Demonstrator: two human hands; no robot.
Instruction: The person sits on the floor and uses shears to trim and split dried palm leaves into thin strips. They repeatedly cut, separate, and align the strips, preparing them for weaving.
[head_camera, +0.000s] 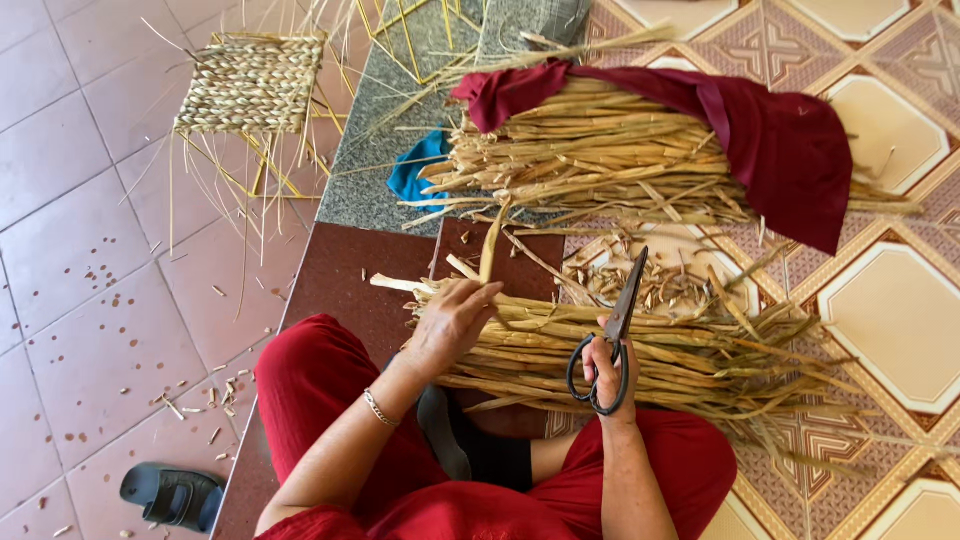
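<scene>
Your left hand (452, 322) rests palm down, fingers loosely curled, on the near bundle of dried reed stalks (640, 355), pinching one stalk that bends upward from the pile. Your right hand (612, 372) is closed through the loops of a pair of large black scissors (612, 335), whose blades point up and away from you, nearly together, just above the same bundle.

The bundle lies across the floor right in front of your folded legs, in red trousers (320, 400). Its stalks are pale tan, flat and stiff, running left to right, with the cut ends on the left and the thinner frayed tips fanning out to the right.

Beyond it lies a second, thicker reed bundle (590, 155), partly covered by a dark red cloth (780, 140), with a blue cloth (415, 170) tucked at its left end. Short offcuts (650, 285) litter the patterned floor tiles (890, 310) between the two bundles. At the far left sits a woven square mat piece (250, 85) with loose strands sticking out. A black sandal (172, 495) lies at the near left on the plain tiles.
</scene>
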